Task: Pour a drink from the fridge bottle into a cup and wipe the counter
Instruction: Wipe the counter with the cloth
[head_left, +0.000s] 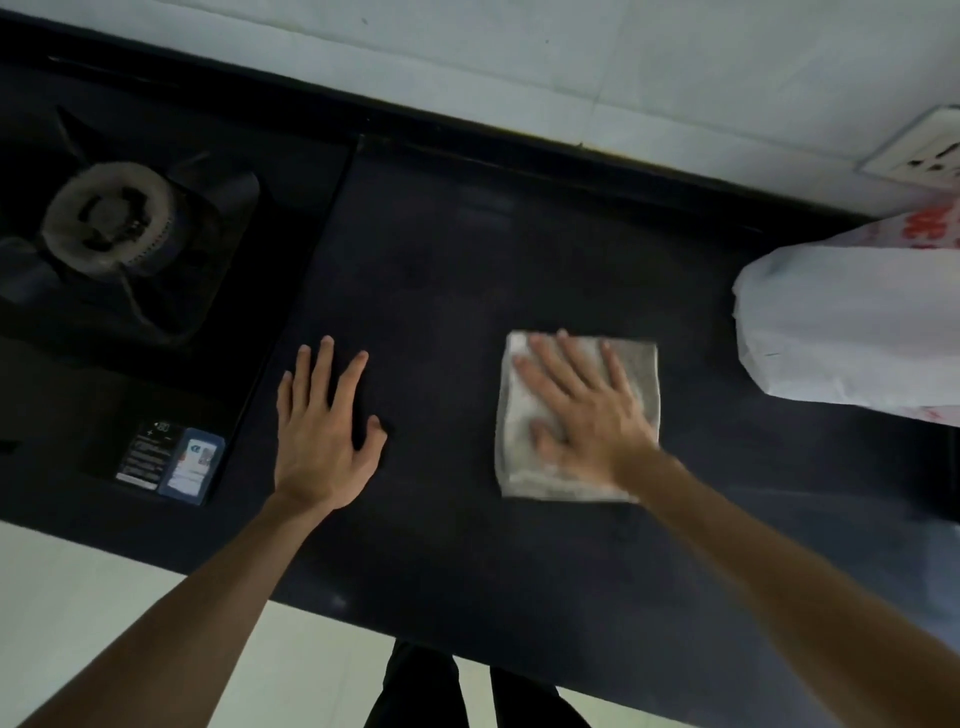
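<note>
A folded white-grey cloth (636, 374) lies flat on the dark counter (447, 291), right of centre. My right hand (582, 410) presses down on the cloth, palm flat and fingers spread, covering most of it. Further left, my left hand (324, 431) rests flat on the bare counter with its fingers apart and holds nothing. No bottle or cup is in view.
A black gas hob with a burner (111, 218) fills the left side; a label sticker (171, 462) sits at its front corner. A white plastic bag (852, 322) stands at the right edge. A wall socket (919, 153) is on the tiled wall behind.
</note>
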